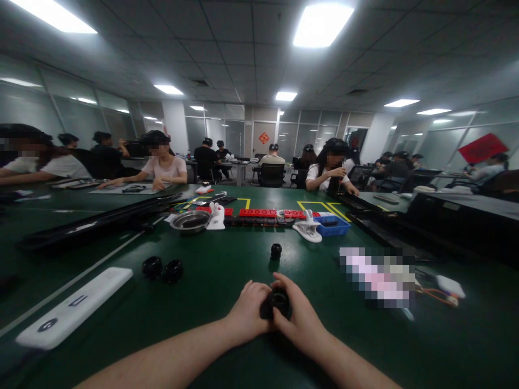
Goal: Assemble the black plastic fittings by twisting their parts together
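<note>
1. Head view: a black round part (281,303) is in both hands, low and near the middle, just over the green table (227,254) or on it; I cannot tell which.
2. The right hand (302,312) is curled around the part, with its thumb on the near side and its fingers on the far side.
3. The left hand (252,307) is closed on the part's left side. Its fingertips are partly hidden, so I cannot tell just how each one presses.
4. A small black piece (276,251) stands on the table, straight past the hands.
5. Two black rings (162,269) sit side by side, off to the left.
6. Farther left lies a long white bar (77,308), set at a slant.
7. Past the small black piece is a row of red blocks (259,213). A shiny metal bowl (190,221) and a white clip (217,218) are at its left end. Another white clip (308,229) and a blue tray (344,229) are at its right end.
8. Over to the right is a white box (451,286) near an orange wire (433,293).
9. Across the table sit a person in a pink top (172,168) and a person in a white top (316,174).
</note>
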Available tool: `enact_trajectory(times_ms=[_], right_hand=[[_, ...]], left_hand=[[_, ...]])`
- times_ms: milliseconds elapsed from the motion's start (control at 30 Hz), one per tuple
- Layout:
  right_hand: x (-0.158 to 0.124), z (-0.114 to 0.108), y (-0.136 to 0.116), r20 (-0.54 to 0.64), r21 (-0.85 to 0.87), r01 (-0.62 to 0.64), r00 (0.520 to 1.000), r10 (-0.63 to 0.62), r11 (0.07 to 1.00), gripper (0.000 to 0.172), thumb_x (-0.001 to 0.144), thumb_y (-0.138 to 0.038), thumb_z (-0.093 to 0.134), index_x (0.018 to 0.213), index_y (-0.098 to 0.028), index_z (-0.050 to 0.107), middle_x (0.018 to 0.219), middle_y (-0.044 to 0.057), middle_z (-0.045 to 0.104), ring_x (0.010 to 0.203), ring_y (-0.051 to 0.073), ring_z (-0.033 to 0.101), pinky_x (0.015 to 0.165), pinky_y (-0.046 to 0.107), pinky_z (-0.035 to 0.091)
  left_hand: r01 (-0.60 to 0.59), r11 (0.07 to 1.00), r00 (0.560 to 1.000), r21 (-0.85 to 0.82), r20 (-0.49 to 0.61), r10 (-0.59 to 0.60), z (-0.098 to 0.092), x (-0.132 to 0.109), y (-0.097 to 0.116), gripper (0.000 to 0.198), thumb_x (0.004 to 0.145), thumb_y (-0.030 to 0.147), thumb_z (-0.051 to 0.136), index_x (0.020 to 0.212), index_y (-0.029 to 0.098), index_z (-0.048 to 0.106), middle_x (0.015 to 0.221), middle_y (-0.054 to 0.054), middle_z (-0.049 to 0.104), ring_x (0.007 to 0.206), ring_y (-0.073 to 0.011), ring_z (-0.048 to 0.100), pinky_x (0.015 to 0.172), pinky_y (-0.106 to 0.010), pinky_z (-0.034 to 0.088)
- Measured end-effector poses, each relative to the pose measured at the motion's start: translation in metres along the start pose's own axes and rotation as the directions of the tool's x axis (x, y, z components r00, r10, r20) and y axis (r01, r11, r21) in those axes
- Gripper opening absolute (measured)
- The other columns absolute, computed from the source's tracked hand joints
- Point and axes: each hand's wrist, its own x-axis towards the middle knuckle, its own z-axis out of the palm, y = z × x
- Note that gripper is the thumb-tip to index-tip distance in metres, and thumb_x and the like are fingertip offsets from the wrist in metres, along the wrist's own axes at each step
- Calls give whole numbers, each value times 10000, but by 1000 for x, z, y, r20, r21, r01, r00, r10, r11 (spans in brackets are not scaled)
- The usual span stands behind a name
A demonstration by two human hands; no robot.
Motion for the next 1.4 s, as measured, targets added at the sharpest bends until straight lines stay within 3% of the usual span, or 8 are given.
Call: enact_trajectory(times_ms=[100,233,433,567,767,867,1133,1400], right_hand=[[0,0,-1,2,-63,-10,1000,10,998,657,621,-102,553,1230,-191,324,1116,81,484,1047,216,453,930,391,346],[2,2,1,-18,-81,-91,996,89,993,606,627,-172,605,1188,-171,376,1006,73,519,953,218,497,879,392,386],[0,1,2,33,-27,22,999,-21,999,584,657,-88,490,1212,-190,339,1078,76,508,1008,199,484,909,380,368],[0,-3,-2,48,-81,24,999,-21,996,634,627,-98,526,1223,-196,332,1145,87,472,1065,227,439,929,410,335],[3,-3,-2,-39,-150,-99,995,94,984,668,591,-246,662,1188,-178,369,976,64,511,922,226,491,842,389,392],[3,0,0,-54,-149,-129,991,122,980,688,588,-223,660,1200,-164,353,945,59,514,894,221,499,832,387,402],[0,-4,-1,20,-66,-9,1000,10,998,663,639,-91,510,1251,-200,280,1111,75,485,1032,203,465,919,378,351],[2,-4,-2,1,-137,-151,988,152,979,631,606,-240,645,1180,-176,390,997,73,531,946,227,503,861,385,386]], left_hand=[[-7,1000,1000,12,9,7,0,0,0,367,588,288,639,930,196,544,1003,-48,547,978,-224,483,990,-439,201],[-6,1000,999,3,32,6,-4,0,5,351,602,343,637,913,205,554,984,-44,555,957,-225,494,979,-443,223],[21,1000,999,16,27,-22,-4,0,4,459,595,332,640,1017,201,516,1021,-55,548,975,-235,484,984,-456,212],[8,1000,1000,28,27,-8,-2,0,2,384,588,282,645,950,209,540,1024,-48,543,995,-237,473,993,-455,195],[-14,1000,999,-8,-30,14,-6,-1,7,502,547,371,683,985,218,493,1005,-35,514,941,-234,466,859,-378,359],[5,1000,1000,8,-3,-5,-6,-2,6,392,581,365,659,910,206,517,966,-30,504,914,-221,459,806,-349,384],[-21,1000,1000,15,-14,21,0,-1,-3,345,586,282,656,893,180,535,958,-36,505,919,-210,451,806,-323,382],[-37,999,999,24,-9,37,-1,0,0,311,589,308,659,849,188,538,940,-40,509,901,-219,462,794,-338,387]])
